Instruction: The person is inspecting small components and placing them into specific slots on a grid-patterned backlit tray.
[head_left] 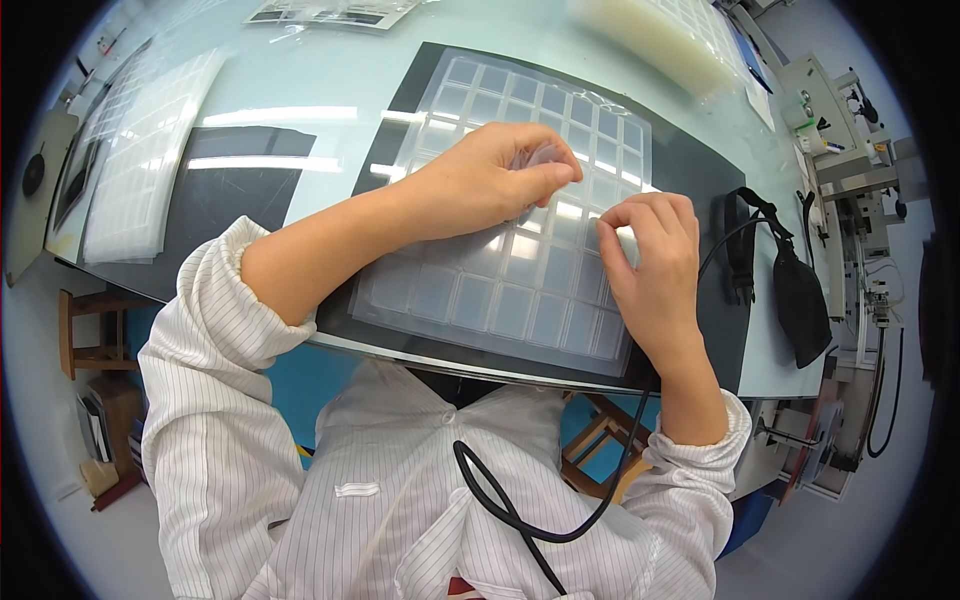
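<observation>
A clear plastic sheet with a grid of rectangular cells (475, 303) lies on a dark mat (712, 300) in front of me. Over its middle, my left hand (500, 180) is curled with thumb and forefinger nearly together. Something clear and film-like (541, 156) shows inside its fingers; its exact kind is hard to see. My right hand (655, 265) is above the sheet's right side. Its thumb and fingertips come together in a pinch, and whatever may be between them is too small to make out.
Stacked clear gridded sheets (150, 165) lie at the left, beside another dark mat (240, 185). More sheets (665, 40) are piled at the far right. A black pouch with a strap (798, 305) rests at the right, and a black cable (605, 505) crosses my lap.
</observation>
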